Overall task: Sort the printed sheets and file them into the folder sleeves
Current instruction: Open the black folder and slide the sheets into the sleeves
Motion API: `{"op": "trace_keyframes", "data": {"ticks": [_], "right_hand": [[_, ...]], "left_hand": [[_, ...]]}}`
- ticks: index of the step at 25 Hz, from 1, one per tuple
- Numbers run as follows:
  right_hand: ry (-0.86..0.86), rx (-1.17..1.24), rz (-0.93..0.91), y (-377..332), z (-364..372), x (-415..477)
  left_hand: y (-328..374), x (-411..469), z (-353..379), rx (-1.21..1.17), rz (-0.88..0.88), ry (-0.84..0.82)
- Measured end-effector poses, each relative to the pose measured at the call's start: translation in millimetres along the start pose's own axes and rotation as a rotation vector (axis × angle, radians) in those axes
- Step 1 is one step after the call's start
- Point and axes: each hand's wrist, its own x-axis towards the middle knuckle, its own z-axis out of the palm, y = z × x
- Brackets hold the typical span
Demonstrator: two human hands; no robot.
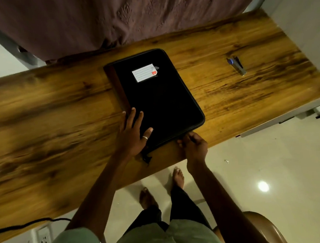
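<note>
Black fabric covers the folder (158, 94), which lies closed near the middle of the wooden counter (48, 115). It has a brown spine strip along its left side and a white lined label (145, 72) with a small red mark near its far end.

On my feed the left hand (131, 135) lies flat on the folder's near left corner. Its fingers (133, 117) are straight and spread, released rather than gripping, and a ring (145, 137) shows on it. The right hand (193, 145) is at the folder's near edge, close to the right corner. There its fingers (184, 138) are curled in and pinch at the zip edge, though I cannot make out which piece sits between them. A dark zip tab (146, 158) hangs off the near left corner onto the counter.

Well to the right of the folder, a pen (236, 66) with a blue part lies on the wood. A maroon cloth (127, 17) hangs beyond the counter's far edge. Below the near edge I see pale floor (255, 161), bare feet (178, 177), a brown chair (265, 226), a wall socket (44, 239) and a black cable (28, 224).
</note>
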Motion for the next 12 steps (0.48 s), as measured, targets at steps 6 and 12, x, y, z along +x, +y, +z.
{"op": "trace_keyframes", "data": {"ticks": [6, 12], "right_hand": [[-0.061, 0.068, 0.110, 21, 29, -56], [-0.129, 0.096, 0.166, 30, 47, -87]], "left_hand": [[-1, 0, -1, -0.006, 0.015, 0.022], [-2, -1, 0, -0.012, 0.017, 0.016]]}}
